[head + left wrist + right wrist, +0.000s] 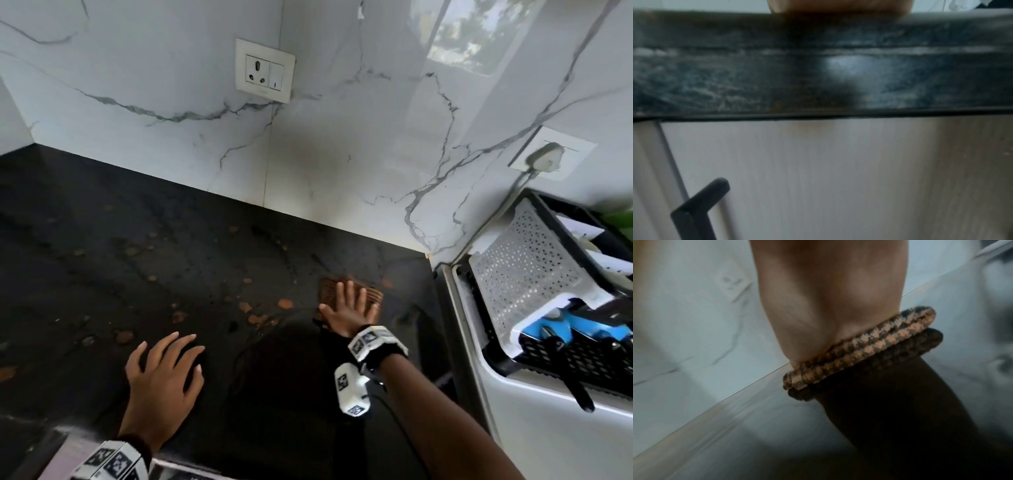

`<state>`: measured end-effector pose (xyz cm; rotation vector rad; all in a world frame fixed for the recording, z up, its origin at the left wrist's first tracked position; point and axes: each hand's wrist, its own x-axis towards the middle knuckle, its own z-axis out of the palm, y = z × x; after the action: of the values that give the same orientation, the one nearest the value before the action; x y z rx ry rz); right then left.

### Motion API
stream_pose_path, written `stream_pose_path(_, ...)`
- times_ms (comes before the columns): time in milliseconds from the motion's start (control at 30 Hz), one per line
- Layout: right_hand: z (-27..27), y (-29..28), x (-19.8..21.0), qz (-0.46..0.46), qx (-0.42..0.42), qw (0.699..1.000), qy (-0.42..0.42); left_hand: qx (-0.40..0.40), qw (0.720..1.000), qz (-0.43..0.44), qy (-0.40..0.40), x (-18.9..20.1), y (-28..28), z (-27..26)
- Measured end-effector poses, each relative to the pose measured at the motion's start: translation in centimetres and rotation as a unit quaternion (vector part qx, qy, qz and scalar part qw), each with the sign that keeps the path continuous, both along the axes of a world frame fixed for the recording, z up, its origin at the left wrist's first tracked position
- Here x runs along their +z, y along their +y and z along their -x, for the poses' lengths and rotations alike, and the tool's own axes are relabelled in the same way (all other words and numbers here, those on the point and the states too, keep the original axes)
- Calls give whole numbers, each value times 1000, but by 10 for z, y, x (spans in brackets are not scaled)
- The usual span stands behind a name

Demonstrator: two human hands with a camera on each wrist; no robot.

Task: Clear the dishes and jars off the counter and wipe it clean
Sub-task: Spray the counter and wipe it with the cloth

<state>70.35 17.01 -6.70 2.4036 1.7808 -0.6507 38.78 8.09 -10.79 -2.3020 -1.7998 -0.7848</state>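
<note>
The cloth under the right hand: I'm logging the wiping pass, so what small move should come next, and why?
Probably slide the folded brown cloth leftward across the black counter. The right hand presses it flat near the back right corner, while orange-brown stains lie just to its left, unwiped. The left hand rests flat on the counter, likely bracing.

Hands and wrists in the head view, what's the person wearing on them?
Bare hands, no gloves or sleeves. The left hand has a white wrist unit with black square markers. The right hand wears a black strap carrying white marker blocks, a white module below it and a thin black cable.
</note>
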Motion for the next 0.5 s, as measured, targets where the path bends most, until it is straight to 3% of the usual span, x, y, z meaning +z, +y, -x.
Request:
stream_pose_path(133,64,-24,-3,22,213,977,10,-11,999,-6,35,2,-1,-3)
stream_pose_path(233,52,-68,-18,-16,339,940,-25,10,999,24,40,3,3,-2)
stream_pose_path(267,34,-79,-25,-41,348,935,-57,18,998,38,36,3,4,-3)
stream_pose_path(300,18,-90,-21,0,299,953,-45,23,998,48,29,3,4,-3)
stream_pose_path(333,-3,-96,-23,-29,275,959,-64,28,998,51,23,3,3,-3)
stream_pose_path(400,-50,-96,-18,-35,253,965,-53,31,998,50,8,4,3,-4)
stream_pose_path(500,-114,-81,-13,5,145,989,-33,43,998,39,-9,4,3,-5)
